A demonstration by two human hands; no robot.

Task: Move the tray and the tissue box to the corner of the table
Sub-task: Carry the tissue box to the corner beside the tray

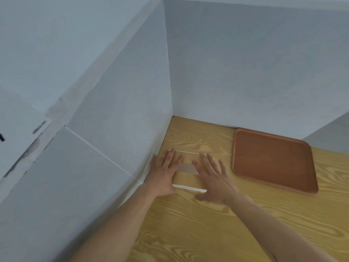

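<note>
A flat tissue box [187,178] with a wood-grain top, white edges and a grey slot lies on the wooden table [207,233], close to the left wall. My left hand [164,173] rests flat on its left part, fingers spread. Over the box's right part lies my right hand [213,176], also flat with fingers apart. A brown wooden tray [272,159] with a raised rim lies to the right of the box, its far edge against the back wall. Nothing lies on the tray.
White walls meet at the table's far left corner [172,118]. A strip of bare table runs between the box and that corner. A gap opens past the wall's end at the far right [328,133].
</note>
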